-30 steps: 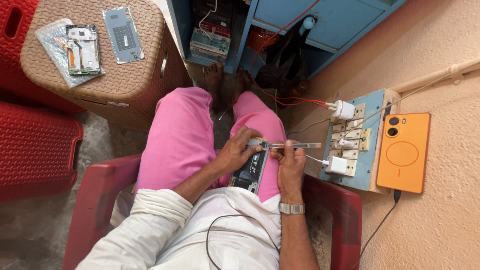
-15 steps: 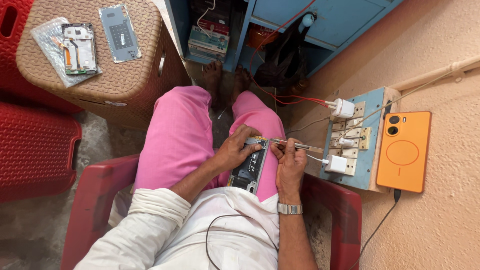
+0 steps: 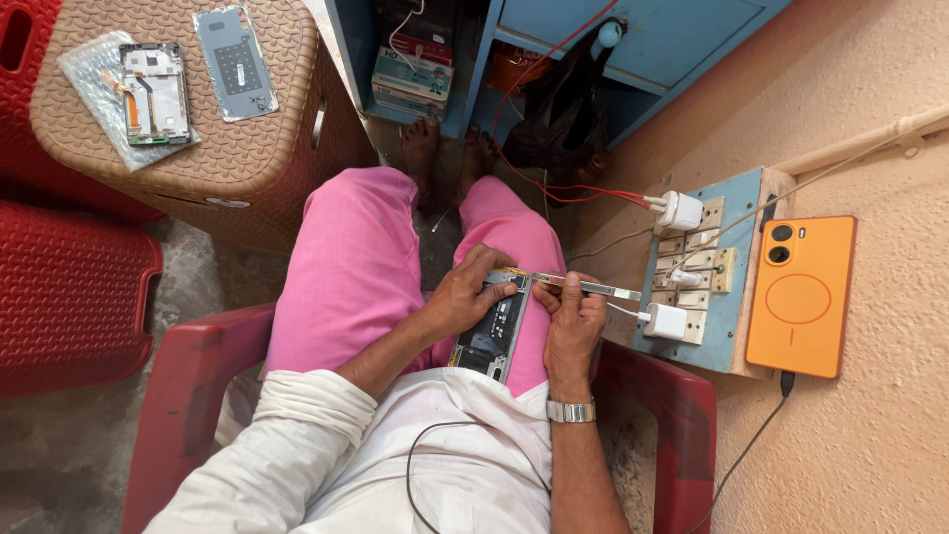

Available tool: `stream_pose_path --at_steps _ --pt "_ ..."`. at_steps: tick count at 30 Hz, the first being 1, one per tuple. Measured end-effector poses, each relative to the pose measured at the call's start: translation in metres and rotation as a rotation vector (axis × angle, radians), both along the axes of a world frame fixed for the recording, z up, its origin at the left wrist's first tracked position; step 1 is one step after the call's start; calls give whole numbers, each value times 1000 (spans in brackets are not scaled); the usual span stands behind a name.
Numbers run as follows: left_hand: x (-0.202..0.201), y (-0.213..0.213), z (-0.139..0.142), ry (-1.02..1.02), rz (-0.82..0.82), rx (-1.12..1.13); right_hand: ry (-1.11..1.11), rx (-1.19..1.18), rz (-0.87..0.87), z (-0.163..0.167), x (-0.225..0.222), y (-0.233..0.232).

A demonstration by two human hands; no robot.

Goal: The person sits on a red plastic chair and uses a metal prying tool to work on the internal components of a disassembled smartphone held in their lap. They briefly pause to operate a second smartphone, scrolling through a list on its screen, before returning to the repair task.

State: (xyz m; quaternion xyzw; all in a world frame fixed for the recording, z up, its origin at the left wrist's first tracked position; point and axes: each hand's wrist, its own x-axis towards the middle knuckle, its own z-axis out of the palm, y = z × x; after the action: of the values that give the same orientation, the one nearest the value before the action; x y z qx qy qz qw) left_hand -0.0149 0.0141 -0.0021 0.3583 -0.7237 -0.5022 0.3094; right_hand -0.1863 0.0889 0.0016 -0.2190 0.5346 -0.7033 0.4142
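At the bottom centre of the frame, a white shirt with a thin dark cord lying across it fills the foreground, with a red plastic chair (image 3: 188, 396) showing on both sides. Just above it, the opened phone with its dark exposed inner board (image 3: 491, 334) rests on the right thigh of the pink trousers (image 3: 356, 277). The left hand (image 3: 465, 295) is closed on the phone's left edge, fingers curled over its top. The right hand (image 3: 571, 321), a silver metal wristwatch (image 3: 570, 410) on its wrist, pinches the long slim metal tweezers (image 3: 583, 286), which lie almost level across the phone's top end, tips toward the left hand.

To the right, a pale blue wooden switchboard (image 3: 732, 297) on the peach wall carries two white plug-in chargers, and an orange smartphone (image 3: 801, 297) hangs just beside it.

In the upper left, a brown woven plastic stool (image 3: 257, 168) holds a phone frame in a clear bag (image 3: 148, 94) and a grey back panel (image 3: 235, 61). Bare feet rest at the top centre before a blue cabinet (image 3: 672, 40).
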Motion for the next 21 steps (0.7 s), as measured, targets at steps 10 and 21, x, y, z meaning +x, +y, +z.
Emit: stream_pose_path --at_steps 10,21 --pt "1 -1 -1 12 -4 -24 -51 -9 34 -1 -4 -4" --pt "2 1 0 6 0 -8 -49 17 96 0 -4 -2"
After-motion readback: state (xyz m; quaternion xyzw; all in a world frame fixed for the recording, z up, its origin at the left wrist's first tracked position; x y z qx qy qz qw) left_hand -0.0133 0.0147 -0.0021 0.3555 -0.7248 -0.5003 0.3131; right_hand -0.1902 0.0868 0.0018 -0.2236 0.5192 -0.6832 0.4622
